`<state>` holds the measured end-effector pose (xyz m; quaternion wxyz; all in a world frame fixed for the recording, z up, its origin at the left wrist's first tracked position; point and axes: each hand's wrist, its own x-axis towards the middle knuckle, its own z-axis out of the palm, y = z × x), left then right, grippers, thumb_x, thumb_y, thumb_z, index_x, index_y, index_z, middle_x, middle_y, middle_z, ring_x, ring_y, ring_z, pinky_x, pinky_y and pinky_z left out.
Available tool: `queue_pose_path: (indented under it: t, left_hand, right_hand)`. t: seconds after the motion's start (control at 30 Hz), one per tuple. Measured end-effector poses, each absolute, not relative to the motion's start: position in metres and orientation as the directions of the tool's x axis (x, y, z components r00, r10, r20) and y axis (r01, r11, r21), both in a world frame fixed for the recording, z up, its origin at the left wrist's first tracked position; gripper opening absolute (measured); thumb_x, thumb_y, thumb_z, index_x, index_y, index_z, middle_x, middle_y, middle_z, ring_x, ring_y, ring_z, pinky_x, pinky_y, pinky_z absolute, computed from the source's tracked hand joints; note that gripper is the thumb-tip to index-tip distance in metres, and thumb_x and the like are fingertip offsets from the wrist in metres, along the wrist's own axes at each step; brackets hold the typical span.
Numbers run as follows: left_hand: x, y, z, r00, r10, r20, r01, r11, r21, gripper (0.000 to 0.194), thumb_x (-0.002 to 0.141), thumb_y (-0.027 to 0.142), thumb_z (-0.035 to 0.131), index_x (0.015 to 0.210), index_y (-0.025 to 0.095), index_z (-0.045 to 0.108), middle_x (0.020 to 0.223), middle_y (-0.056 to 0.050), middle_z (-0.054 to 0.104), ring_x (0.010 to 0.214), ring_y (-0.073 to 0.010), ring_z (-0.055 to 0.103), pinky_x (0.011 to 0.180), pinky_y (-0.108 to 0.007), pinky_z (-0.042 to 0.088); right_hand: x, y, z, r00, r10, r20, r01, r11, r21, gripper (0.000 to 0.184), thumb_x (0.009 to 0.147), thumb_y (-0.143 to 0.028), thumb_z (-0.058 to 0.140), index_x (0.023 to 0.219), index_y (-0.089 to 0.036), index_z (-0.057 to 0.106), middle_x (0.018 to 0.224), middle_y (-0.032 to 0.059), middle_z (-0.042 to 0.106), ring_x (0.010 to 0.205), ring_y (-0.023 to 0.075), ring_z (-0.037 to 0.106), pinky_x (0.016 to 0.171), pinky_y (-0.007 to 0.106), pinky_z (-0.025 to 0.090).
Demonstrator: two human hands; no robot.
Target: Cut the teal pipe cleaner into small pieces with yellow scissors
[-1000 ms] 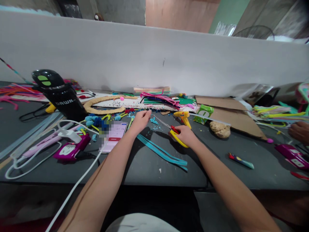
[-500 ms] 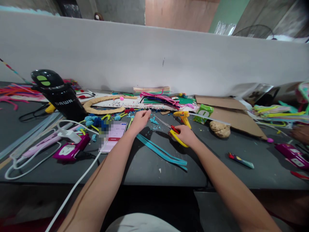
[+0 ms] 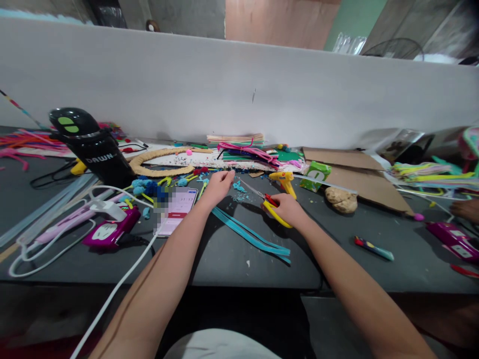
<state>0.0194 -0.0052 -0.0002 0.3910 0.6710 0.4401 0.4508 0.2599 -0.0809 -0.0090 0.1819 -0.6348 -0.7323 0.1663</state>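
Observation:
My right hand [image 3: 283,209] grips a pair of scissors [image 3: 277,215] with yellow and red handles, its blades pointing up and left toward my other hand. My left hand [image 3: 220,185] is closed in a pinch near the blade tips; whatever sits in the fingers is too small or hidden to name. Small blue clippings [image 3: 239,187] lie on the table between the two hands. Below them a bundle of blue pipe cleaners [image 3: 254,238] stretches across the table toward the right.
Left of my forearm are a phone [image 3: 177,212], a purple power strip [image 3: 112,229] and a black bottle [image 3: 97,154]. Beyond my right hand lie a yellow glue gun [image 3: 283,180], a green box [image 3: 315,176] and a cutter [image 3: 374,248]. Another person's hand [image 3: 466,209] shows at the right edge.
Both my hands and the scissors stay almost in place, with the left shifted very slightly right. The other person's hand at the right edge has moved a little.

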Motion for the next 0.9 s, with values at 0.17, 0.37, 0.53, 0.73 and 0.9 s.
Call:
queue_pose_path:
  t: [0.17, 0.37, 0.53, 0.73, 0.9]
  left_hand:
    - [0.0196, -0.0058, 0.001, 0.198, 0.946, 0.255, 0.25, -0.3, 0.921, 0.048, 0.087, 0.056, 0.047, 0.058, 0.018, 0.043, 0.049, 0.004, 0.04, 0.047, -0.0091, 0.038, 0.049, -0.025, 0.029]
    - [0.0188, -0.0055, 0.0009, 0.207, 0.945, 0.254, 0.227, -0.298, 0.927, 0.048, 0.088, 0.056, 0.047, 0.058, 0.018, 0.044, 0.049, 0.004, 0.04, 0.046, -0.0088, 0.038, 0.048, -0.025, 0.029]
    - [0.0191, -0.0076, 0.0038, 0.19, 0.949, 0.25, 0.241, -0.292, 0.926, 0.048, 0.088, 0.056, 0.047, 0.058, 0.018, 0.044, 0.049, 0.004, 0.041, 0.047, -0.0089, 0.038, 0.049, -0.025, 0.029]
    - [0.0195, -0.0086, 0.0048, 0.189, 0.949, 0.253, 0.252, -0.296, 0.922, 0.049, 0.087, 0.057, 0.047, 0.057, 0.018, 0.043, 0.049, 0.003, 0.04, 0.047, -0.0093, 0.038, 0.049, -0.025, 0.029]
    - [0.0195, -0.0084, 0.0042, 0.193, 0.946, 0.261, 0.262, -0.306, 0.916, 0.05, 0.087, 0.058, 0.047, 0.057, 0.018, 0.043, 0.05, 0.003, 0.041, 0.048, -0.0092, 0.038, 0.05, -0.025, 0.029]
  right_hand:
    - [0.2601, -0.0795, -0.0099, -0.122, 0.991, 0.057, 0.87, 0.134, -0.475, 0.039, 0.079, -0.055, 0.056, 0.069, -0.019, 0.067, 0.06, 0.0014, 0.056, 0.057, 0.0131, 0.045, 0.052, 0.024, 0.028]
    - [0.2598, -0.0801, -0.0057, -0.089, 0.995, 0.037, 0.875, 0.096, -0.475, 0.039, 0.075, -0.056, 0.06, 0.065, -0.019, 0.062, 0.058, 0.0005, 0.053, 0.057, 0.0128, 0.044, 0.051, 0.024, 0.028]
    - [0.26, -0.0812, -0.0031, -0.098, 0.995, 0.025, 0.861, 0.097, -0.5, 0.038, 0.073, -0.056, 0.062, 0.065, -0.019, 0.061, 0.059, -0.0002, 0.053, 0.056, 0.0123, 0.043, 0.051, 0.023, 0.029]
    - [0.2582, -0.083, -0.0017, -0.108, 0.994, 0.026, 0.865, 0.107, -0.489, 0.038, 0.076, -0.055, 0.058, 0.069, -0.018, 0.066, 0.062, 0.0009, 0.058, 0.058, 0.0128, 0.046, 0.052, 0.024, 0.029]
    - [0.2588, -0.0825, -0.0053, -0.101, 0.994, 0.034, 0.875, 0.105, -0.473, 0.04, 0.076, -0.057, 0.058, 0.071, -0.019, 0.068, 0.062, 0.0012, 0.06, 0.058, 0.0132, 0.047, 0.051, 0.024, 0.028]
